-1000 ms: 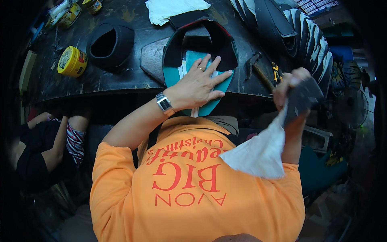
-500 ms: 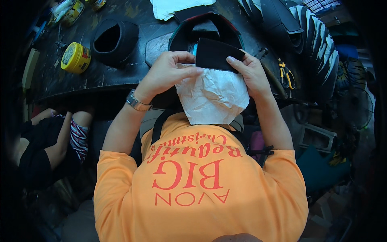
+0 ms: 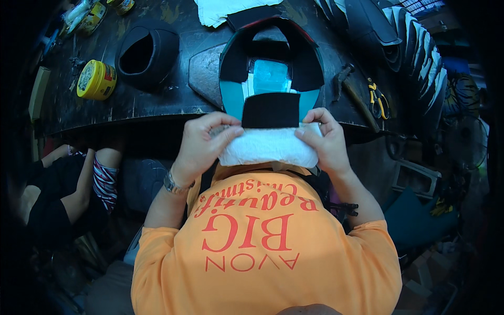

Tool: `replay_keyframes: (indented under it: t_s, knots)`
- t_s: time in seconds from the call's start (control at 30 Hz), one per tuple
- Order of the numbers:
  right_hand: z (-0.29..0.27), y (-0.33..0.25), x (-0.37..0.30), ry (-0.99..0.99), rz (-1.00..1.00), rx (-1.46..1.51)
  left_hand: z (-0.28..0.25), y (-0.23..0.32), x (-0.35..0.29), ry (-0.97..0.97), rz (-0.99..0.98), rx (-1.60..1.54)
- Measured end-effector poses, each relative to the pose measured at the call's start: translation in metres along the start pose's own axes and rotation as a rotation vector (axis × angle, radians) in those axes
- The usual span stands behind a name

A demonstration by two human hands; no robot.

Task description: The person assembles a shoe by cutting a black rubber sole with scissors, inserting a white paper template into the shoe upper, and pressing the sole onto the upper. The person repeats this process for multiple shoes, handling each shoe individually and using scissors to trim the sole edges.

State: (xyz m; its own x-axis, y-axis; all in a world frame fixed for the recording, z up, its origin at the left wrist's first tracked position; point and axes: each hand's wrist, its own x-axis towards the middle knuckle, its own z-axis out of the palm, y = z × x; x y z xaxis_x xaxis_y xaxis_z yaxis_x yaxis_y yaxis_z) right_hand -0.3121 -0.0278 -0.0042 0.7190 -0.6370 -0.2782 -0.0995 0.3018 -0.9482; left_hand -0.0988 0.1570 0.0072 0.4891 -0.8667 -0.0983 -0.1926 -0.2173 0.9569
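My left hand (image 3: pixel 202 144) pinches the left end of a white crinkled sheet (image 3: pixel 269 148) between thumb and fingers. At the other end, my right hand (image 3: pixel 326 139) grips the same sheet in a similar pinch. A black panel (image 3: pixel 271 111) runs along the sheet's far edge, between the two hands. Just beyond it on the table stands a black, hollow, rounded piece (image 3: pixel 307 63) with a teal inside, its opening facing me. A light blue patch (image 3: pixel 270 74) shows within that opening. Whether the panel touches the hollow piece I cannot tell.
Left on the dark table (image 3: pixel 173 102) stand a yellow tub (image 3: pixel 97 80) and another black rounded piece (image 3: pixel 147 55). A flat slab (image 3: pixel 206 76) lies by the hollow piece. To the right are a hammer (image 3: pixel 357 100), yellow-handled pliers (image 3: pixel 377 100) and stacked black-and-white pieces (image 3: pixel 415 58). Someone's legs (image 3: pixel 81 178) show at left.
Both hands have come nearer to me, bringing the sheet and black panel down off the hollow piece's opening. The sheet now looks folded into a shorter band.
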Motion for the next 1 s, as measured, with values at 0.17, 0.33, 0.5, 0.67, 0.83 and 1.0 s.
replay_keyframes:
  t_s: [0.17, 0.33, 0.5, 0.67, 0.83, 1.0]
  knots:
    - [0.008, -0.004, -0.008, -0.011, -0.585, -0.569, 0.008, 0.013, -0.011, 0.077, 0.153, 0.164]
    - [0.010, -0.029, 0.017, 0.027, -0.699, -0.791, -0.008, 0.037, 0.019, 0.111, 0.552, 0.502]
    - [0.022, -0.029, 0.051, 0.068, -0.757, -0.940, -0.004, 0.032, 0.073, 0.132, 0.627, 0.707]
    - [0.023, -0.017, 0.063, 0.095, -0.732, -1.039, 0.002, 0.010, 0.089, 0.131, 0.547, 0.756]
    - [0.019, -0.016, 0.064, 0.125, -0.698, -0.984, 0.001, 0.001, 0.087, 0.148, 0.500, 0.667]
    - [0.017, -0.018, 0.069, 0.135, -0.693, -0.986, 0.000, 0.000, 0.084, 0.156, 0.494, 0.588]
